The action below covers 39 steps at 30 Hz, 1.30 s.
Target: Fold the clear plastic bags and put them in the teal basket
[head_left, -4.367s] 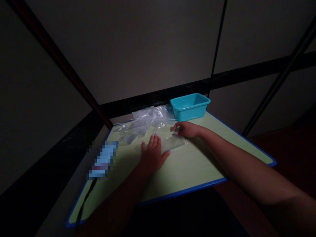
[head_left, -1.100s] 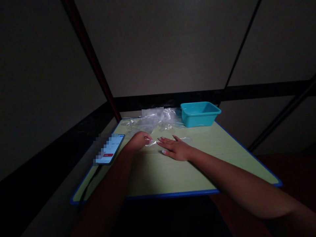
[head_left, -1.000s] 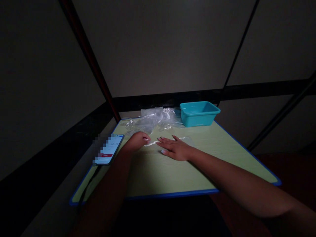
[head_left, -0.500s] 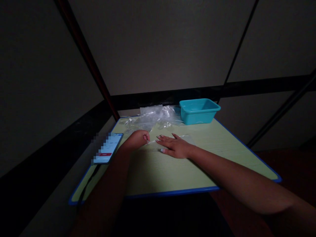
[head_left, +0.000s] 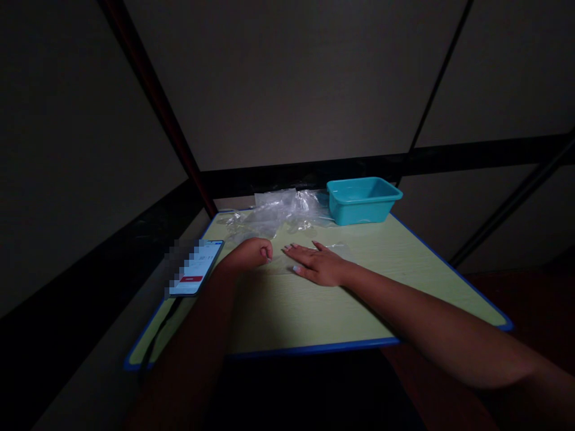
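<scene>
While dim light falls over everything, we face tall grey-brown wall panels (head_left: 291, 84), crossed by a dark horizontal band (head_left: 269, 178) and split by slanting dark strips. Up against them stands our bench (head_left: 314, 317), a pale yellow-green top with wood-like grain and rounded corners, trimmed all round in blue edging (head_left: 314, 349). Along its far side, left of the middle, we have a loose heap of clear plastic bags (head_left: 274, 216), crumpled and overlapping, with bright glints on the folds. At the right end of that heap, near the far right corner, a turquoise rectangular plastic basin (head_left: 362, 209) sits upright, its rim flared. Our right hand (head_left: 320, 266) is released, laid palm down with the fingers spread and pointing left. Across from its fingertips, a small gap away, our left hand (head_left: 252, 254) is clenched, fingers curled inward; we cannot tell whether they pinch any film. At the left edge of the bench lies a smartphone (head_left: 200, 268), screen up and lit, partly pixelated, with a red button showing; a black strap (head_left: 164, 326) trails from its near end. Under our right hand, flat on the bench, lies a single clear plastic bag (head_left: 345, 251), its far end showing beyond the knuckles.
</scene>
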Available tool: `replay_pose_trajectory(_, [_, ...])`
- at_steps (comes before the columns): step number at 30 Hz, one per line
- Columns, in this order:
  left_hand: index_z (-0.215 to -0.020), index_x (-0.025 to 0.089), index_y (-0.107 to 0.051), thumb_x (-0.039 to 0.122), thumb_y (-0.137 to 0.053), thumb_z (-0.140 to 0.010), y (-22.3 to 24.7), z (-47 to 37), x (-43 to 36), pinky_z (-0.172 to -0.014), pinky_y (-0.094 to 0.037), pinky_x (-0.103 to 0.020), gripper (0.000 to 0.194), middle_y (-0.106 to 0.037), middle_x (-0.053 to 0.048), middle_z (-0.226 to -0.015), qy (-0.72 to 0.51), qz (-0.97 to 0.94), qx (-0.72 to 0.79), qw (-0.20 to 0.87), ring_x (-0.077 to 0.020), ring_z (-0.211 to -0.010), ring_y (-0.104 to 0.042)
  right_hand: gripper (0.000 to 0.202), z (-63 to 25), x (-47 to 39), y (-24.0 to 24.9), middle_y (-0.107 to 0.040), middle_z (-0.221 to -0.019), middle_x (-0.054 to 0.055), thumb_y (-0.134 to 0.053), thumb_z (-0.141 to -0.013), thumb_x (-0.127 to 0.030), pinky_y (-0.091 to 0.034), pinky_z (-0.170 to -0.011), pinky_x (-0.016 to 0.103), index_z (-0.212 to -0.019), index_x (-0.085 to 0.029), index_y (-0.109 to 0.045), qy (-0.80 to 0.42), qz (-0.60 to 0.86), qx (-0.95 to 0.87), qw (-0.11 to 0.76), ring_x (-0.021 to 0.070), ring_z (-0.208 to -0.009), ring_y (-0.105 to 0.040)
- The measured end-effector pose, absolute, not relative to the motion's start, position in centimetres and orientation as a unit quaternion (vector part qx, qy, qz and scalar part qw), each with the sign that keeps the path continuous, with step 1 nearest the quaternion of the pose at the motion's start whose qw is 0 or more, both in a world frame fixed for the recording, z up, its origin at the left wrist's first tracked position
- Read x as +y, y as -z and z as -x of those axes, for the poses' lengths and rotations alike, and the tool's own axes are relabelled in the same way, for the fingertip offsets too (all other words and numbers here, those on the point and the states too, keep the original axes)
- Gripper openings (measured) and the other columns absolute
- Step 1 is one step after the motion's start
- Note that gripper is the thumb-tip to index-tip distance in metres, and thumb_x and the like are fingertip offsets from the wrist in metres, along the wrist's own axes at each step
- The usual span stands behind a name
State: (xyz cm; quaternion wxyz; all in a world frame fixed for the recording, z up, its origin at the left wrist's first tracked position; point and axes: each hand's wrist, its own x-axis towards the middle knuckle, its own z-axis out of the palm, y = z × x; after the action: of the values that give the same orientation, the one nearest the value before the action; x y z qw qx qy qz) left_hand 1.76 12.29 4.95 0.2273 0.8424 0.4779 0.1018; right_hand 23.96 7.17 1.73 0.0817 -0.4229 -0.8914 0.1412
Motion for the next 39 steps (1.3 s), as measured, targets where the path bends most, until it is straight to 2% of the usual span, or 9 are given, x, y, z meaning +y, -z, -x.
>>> replay_pose_trajectory(5, [-0.067,0.016,-0.063,0.011,-0.045,-0.062,-5.0,-1.5,12.5,-0.057,-0.036,-0.019,0.019,-0.057,0.003,-0.061,-0.072,-0.849,0.476,0.218,-0.0111,-0.061,-0.051,0.055,-23.9,7.1,-1.9,-0.022,-0.151,0.005,-0.023,-0.095,-0.049,-0.009,-0.108,0.057,-0.145,-0.027,-0.024,-0.132,0.423,-0.894,0.069,0.0213,-0.138,-0.021])
replay_pose_trajectory(14, [-0.075,0.015,-0.069,0.013,-0.043,-0.063,-5.5,-1.1,12.3,-0.059,-0.039,-0.02,0.029,-0.065,0.001,-0.067,-0.023,-0.852,0.479,0.211,-0.0127,-0.065,-0.056,0.055,-24.0,7.0,-1.8,-0.023,-0.15,0.005,-0.024,-0.095,-0.049,-0.008,-0.109,0.055,-0.145,-0.028,-0.024,-0.126,0.416,-0.898,0.073,0.0207,-0.138,-0.02])
replay_pose_trajectory(19, [-0.079,0.015,-0.07,0.017,-0.044,-0.064,-6.0,-1.3,11.9,-0.064,-0.042,-0.021,0.03,-0.07,-0.002,-0.078,-0.003,-0.841,0.491,0.225,-0.015,-0.073,-0.06,0.055,-24.1,7.0,-1.7,-0.025,-0.15,0.006,-0.026,-0.095,-0.048,-0.002,-0.108,0.057,-0.145,-0.026,-0.023,-0.112,0.411,-0.901,0.078,0.0213,-0.138,-0.021])
replay_pose_trajectory(24, [-0.076,0.015,-0.069,0.02,-0.048,-0.063,-6.1,-1.7,11.8,-0.061,-0.041,-0.021,0.026,-0.071,-0.002,-0.078,0.019,-0.821,0.521,0.234,-0.0159,-0.073,-0.061,0.054,-23.9,6.8,-2.3,-0.026,-0.149,0.006,-0.025,-0.095,-0.048,0.012,-0.102,0.063,-0.146,-0.03,-0.019,-0.089,0.42,-0.894,0.127,0.0257,-0.138,-0.02])
replay_pose_trajectory(28, [-0.079,0.015,-0.07,0.023,-0.049,-0.066,-6.1,-1.6,11.9,-0.064,-0.042,-0.022,0.026,-0.071,-0.003,-0.082,0.018,-0.82,0.517,0.243,-0.0165,-0.076,-0.062,0.056,-23.3,6.6,-2.5,-0.026,-0.149,0.009,-0.025,-0.096,-0.046,0.014,-0.102,0.062,-0.147,-0.027,-0.016,-0.092,0.404,-0.9,0.139,0.0257,-0.138,-0.02])
replay_pose_trajectory(31, [-0.078,0.014,-0.07,0.028,-0.049,-0.069,-6.0,-1.5,12.1,-0.067,-0.043,-0.023,0.027,-0.071,-0.006,-0.083,0.013,-0.823,0.516,0.235,-0.0178,-0.078,-0.062,0.055,-22.9,6.5,-2.2,-0.029,-0.148,0.01,-0.025,-0.096,-0.046,0.016,-0.102,0.059,-0.146,-0.024,-0.02,-0.098,0.387,-0.908,0.125,0.0241,-0.137,-0.024])
replay_pose_trajectory(37, [-0.075,0.015,-0.068,0.029,-0.048,-0.073,-5.6,-1.5,12.2,-0.067,-0.043,-0.024,0.024,-0.069,-0.005,-0.077,0.005,-0.828,0.518,0.213,-0.0172,-0.074,-0.061,0.053,-22.7,6.6,-1.6,-0.035,-0.145,0.01,-0.023,-0.096,-0.047,0.017,-0.102,0.058,-0.144,-0.024,-0.028,-0.101,0.386,-0.908,0.127,0.0233,-0.136,-0.027])
replay_pose_trajectory(39, [-0.079,0.015,-0.066,0.031,-0.048,-0.076,-5.4,-1.8,12.0,-0.068,-0.044,-0.026,0.025,-0.068,-0.006,-0.08,-0.042,-0.827,0.531,0.181,-0.0185,-0.075,-0.06,0.053,-22.8,6.6,-1.6,-0.036,-0.144,0.01,-0.023,-0.096,-0.047,0.017,-0.103,0.058,-0.143,-0.024,-0.03,-0.105,0.387,-0.908,0.126,0.0232,-0.136,-0.027])
